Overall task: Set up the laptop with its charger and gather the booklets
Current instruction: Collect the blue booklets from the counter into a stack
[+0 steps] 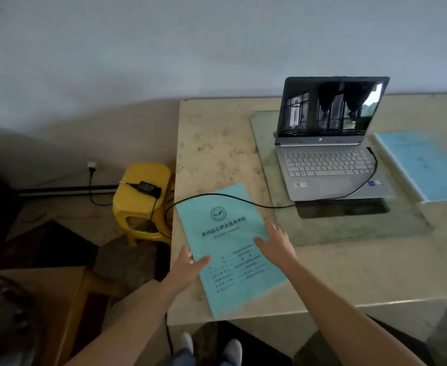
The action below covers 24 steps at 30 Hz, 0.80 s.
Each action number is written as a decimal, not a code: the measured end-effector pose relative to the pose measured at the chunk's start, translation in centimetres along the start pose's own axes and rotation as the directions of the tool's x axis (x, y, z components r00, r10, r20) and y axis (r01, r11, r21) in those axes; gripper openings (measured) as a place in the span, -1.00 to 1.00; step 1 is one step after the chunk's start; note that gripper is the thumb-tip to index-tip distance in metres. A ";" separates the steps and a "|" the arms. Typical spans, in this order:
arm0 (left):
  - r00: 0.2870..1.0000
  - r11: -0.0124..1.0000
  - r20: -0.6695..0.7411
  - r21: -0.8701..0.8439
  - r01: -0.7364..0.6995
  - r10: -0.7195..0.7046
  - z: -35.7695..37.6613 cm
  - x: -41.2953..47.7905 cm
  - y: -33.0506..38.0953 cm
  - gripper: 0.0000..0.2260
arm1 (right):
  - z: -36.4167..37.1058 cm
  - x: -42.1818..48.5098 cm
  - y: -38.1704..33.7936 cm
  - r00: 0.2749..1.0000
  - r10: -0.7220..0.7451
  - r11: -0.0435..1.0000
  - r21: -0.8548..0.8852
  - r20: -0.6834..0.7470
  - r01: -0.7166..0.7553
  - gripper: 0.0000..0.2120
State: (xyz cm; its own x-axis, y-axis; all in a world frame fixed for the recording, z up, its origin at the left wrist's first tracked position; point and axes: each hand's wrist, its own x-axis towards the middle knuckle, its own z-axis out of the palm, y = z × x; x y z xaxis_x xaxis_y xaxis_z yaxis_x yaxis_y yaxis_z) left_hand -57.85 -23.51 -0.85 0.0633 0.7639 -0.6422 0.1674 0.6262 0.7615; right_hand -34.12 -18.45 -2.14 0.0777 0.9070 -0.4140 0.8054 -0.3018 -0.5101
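A teal booklet lies at the table's front left, with the black charger cable passing over its top corner. My left hand holds its left edge, thumb on the cover. My right hand rests flat on its right side, fingers straight. The silver laptop stands open on a glass sheet, screen dark, the cable plugged into its right side. A blue booklet lies to the right of the laptop. The charger brick sits on a yellow stool.
The stone table meets a pale wall behind. The brick's cord runs to a wall socket low on the left. A brown wooden piece stands at the lower left. My shoes show beneath the table's front edge.
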 end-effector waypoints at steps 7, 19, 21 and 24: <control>0.968 0.908 -0.139 -0.395 0.140 -0.210 -0.2 0.0 1.0 -0.85 | 0.5 -1.5 -0.2 0.987 0.160 0.976 0.152 -0.021 -0.155 -0.49; 0.926 0.828 0.114 -0.418 0.374 -0.361 0.7 -2.1 -0.9 -0.75 | 1.7 -4.5 1.0 0.946 0.289 0.764 0.561 0.147 -0.320 -0.72; 0.926 0.843 0.199 -0.385 0.375 -0.321 0.2 -2.4 -0.2 -0.73 | 1.5 -4.7 1.1 0.922 0.343 0.717 0.584 0.180 -0.381 -0.85; 0.925 0.879 0.311 -0.350 0.323 -0.217 0.3 -2.6 1.6 -0.69 | 1.1 -5.3 1.0 0.883 0.425 0.654 0.607 0.198 -0.451 -0.89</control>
State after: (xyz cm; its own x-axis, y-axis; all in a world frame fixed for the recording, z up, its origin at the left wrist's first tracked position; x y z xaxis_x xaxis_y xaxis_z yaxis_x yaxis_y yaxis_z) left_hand -57.42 -24.53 2.01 0.3285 0.5228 -0.7866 -0.1768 0.8521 0.4926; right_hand -34.39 -23.87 -1.28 0.2946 0.6143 -0.7320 0.1346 -0.7850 -0.6047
